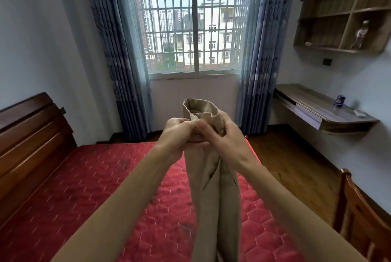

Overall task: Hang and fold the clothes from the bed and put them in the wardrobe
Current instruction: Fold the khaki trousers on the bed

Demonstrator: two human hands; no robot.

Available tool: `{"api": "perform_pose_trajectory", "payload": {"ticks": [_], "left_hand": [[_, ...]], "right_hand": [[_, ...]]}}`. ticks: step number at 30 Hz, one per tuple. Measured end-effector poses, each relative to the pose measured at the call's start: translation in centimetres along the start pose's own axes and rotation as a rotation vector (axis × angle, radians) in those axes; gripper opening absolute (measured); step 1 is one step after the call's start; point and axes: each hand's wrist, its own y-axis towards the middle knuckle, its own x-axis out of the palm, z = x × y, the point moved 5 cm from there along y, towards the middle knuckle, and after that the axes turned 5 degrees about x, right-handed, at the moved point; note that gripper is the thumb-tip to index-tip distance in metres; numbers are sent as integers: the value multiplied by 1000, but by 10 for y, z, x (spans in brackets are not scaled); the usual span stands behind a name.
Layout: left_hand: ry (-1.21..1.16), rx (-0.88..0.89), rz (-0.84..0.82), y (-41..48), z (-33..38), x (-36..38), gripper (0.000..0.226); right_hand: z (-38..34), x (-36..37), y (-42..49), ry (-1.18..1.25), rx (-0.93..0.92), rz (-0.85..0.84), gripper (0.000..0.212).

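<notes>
Beige trousers [213, 187] hang above a red bed [105, 187], held up by a person's left hand [179, 132] and right hand [225, 135]. The fingers [187, 123] of both hands are curled tight around bunched cloth just below the open upper end. The long axis runs vertical, with the opening pointing up. A clean fold likely calls for matching the seams and spreading the grip wider before lowering the trousers flat.

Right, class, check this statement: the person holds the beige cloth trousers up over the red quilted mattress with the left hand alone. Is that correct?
Not quite. The head view shows both hands on them: the left hand and the right hand each grip the top of the beige cloth trousers, held up over the red quilted mattress.
</notes>
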Motion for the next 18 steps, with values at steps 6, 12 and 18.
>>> {"api": "perform_pose_trajectory", "payload": {"ticks": [6, 12, 18], "left_hand": [[119, 88, -43, -10, 14, -8, 16], [360, 555, 224, -18, 29, -29, 32], [202, 156, -7, 11, -27, -70, 121]], "right_hand": [[0, 3, 4, -93, -134, -154, 70], [5, -11, 10, 34, -144, -39, 18], [2, -33, 13, 386, 40, -9, 9]]}}
